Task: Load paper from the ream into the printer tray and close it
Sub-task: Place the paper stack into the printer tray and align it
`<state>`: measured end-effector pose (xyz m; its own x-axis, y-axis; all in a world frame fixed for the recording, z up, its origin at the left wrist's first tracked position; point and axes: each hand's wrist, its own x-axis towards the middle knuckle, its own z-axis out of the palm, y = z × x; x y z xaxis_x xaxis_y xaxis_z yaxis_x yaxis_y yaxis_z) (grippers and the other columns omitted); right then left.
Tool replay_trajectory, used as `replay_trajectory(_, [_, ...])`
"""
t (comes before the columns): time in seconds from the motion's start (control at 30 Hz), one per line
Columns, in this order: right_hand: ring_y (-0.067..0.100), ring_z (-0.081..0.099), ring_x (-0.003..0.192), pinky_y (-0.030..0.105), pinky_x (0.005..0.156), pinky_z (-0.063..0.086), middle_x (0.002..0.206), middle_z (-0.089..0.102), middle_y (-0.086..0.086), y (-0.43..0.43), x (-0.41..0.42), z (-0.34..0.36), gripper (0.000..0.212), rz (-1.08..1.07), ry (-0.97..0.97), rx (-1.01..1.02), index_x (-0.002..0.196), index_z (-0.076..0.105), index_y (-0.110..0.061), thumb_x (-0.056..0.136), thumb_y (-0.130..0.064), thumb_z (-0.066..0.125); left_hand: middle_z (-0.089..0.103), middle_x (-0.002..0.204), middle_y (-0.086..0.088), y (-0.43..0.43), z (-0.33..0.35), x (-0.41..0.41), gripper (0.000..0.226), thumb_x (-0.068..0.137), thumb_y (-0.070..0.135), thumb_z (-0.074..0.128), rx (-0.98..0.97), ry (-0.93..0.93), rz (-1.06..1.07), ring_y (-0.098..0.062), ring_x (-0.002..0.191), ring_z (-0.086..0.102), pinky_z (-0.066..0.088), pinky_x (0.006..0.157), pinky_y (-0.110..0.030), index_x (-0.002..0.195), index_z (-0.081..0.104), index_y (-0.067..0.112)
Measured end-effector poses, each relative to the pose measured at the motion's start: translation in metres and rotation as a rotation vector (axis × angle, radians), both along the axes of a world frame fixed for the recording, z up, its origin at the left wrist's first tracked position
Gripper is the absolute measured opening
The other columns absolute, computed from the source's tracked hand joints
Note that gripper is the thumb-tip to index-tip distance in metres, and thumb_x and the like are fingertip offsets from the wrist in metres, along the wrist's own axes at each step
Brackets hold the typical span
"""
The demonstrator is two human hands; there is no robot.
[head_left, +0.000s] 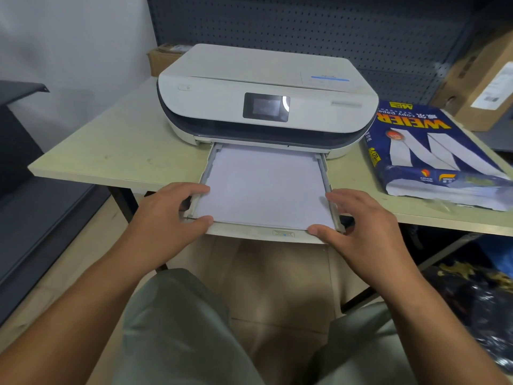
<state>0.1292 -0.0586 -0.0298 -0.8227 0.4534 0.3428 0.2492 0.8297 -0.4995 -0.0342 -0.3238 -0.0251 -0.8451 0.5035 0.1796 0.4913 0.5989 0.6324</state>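
Presently: paper stack [263,187] seated in the pulled-out printer tray [251,233], tray projecting past the table [111,151] edge, front lip overhanging. Not yet closed.

Hands, state:
- left hand [169,215]: fingers spread, thumb on the near-left corner of the stack, fingertips along the tray's left rail; bracing, not clenched.
- right hand [358,218]: likewise spread, thumb at the near-right corner, fingers along the right rail; resting contact, no firm pinch evident.

Hazards, as judged:
- Uneven push, one side leading: tray likely to skew and bind in its slot.
- Sheets riding over the side guides or not squared against the back: buckled edges on closing, later misfeeds.
- Thumbs left on the stack corners while sliding in: top sheets dragged forward or creased.
- Fingers along the rails: pinch risk where the tray meets the printer [266,98] body.
- Overfilled stack: cannot tell from this view whether the height exceeds the guide limit.

Count:
- printer, one, white, screen dark.
- tray, one, open.
- paper stack in tray, one; sheet number not countable.
- ream [433,154], one, blue wrapper torn open at the near end, lying right of the printer.
- cardboard boxes [477,79], two visible: one right rear, one behind the printer at left.
- hands, two.
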Motion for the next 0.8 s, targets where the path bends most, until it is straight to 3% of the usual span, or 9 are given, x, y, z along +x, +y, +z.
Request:
replay_trajectory(0.1, [0.014, 0.058, 0.116, 0.032, 0.094, 0.054, 0.139, 0.058, -0.004, -0.0008, 0.0004, 0.0006, 0.070, -0.012, -0.003, -0.007, 0.135, 0.061, -0.018, 0.075, -0.048, 0.080, 0.053, 0.127, 0.014, 0.0014, 0.0009, 0.0003, 0.057, 0.084, 0.028, 0.076, -0.006, -0.018, 0.017, -0.009, 0.102, 0.052, 0.037, 0.083, -0.021, 0.138, 0.057, 0.026])
replay_trajectory(0.23, [0.014, 0.058, 0.111, 0.031, 0.092, 0.054, 0.137, 0.058, -0.004, -0.0013, 0.0011, 0.0008, 0.071, -0.027, -0.014, -0.030, 0.135, 0.062, -0.016, 0.074, -0.048, 0.080, 0.055, 0.136, 0.011, -0.0004, 0.0021, 0.0006, 0.056, 0.084, 0.028, 0.075, 0.005, -0.043, 0.006, -0.009, 0.104, 0.053, 0.038, 0.089, -0.024, 0.137, 0.058, 0.025])
replay_trajectory(0.43, [0.013, 0.059, 0.100, 0.022, 0.082, 0.049, 0.130, 0.059, -0.007, -0.0019, 0.0064, 0.0000, 0.070, -0.035, -0.012, -0.088, 0.134, 0.063, -0.019, 0.073, -0.048, 0.081, 0.052, 0.133, 0.016, -0.0063, 0.0006, 0.0013, 0.049, 0.087, 0.026, 0.072, 0.039, -0.095, -0.026, 0.005, 0.099, 0.052, 0.039, 0.078, -0.012, 0.133, 0.059, 0.033])
replay_trajectory(0.67, [0.015, 0.060, 0.105, 0.026, 0.085, 0.049, 0.132, 0.058, -0.003, -0.0043, 0.0080, 0.0008, 0.079, -0.051, -0.019, -0.132, 0.143, 0.053, -0.021, 0.074, -0.047, 0.081, 0.048, 0.132, 0.016, -0.0018, -0.0002, 0.0051, 0.048, 0.087, 0.026, 0.072, 0.061, -0.095, -0.016, 0.009, 0.095, 0.049, 0.037, 0.072, -0.008, 0.132, 0.057, 0.037])
replay_trajectory(0.8, [0.011, 0.061, 0.095, 0.017, 0.073, 0.045, 0.127, 0.061, -0.003, -0.0017, 0.0066, 0.0022, 0.079, -0.054, -0.029, -0.146, 0.143, 0.053, -0.022, 0.073, -0.049, 0.080, 0.049, 0.132, 0.017, -0.0019, -0.0002, 0.0056, 0.049, 0.086, 0.031, 0.072, 0.071, -0.082, -0.017, 0.008, 0.095, 0.049, 0.038, 0.072, -0.009, 0.133, 0.057, 0.037])
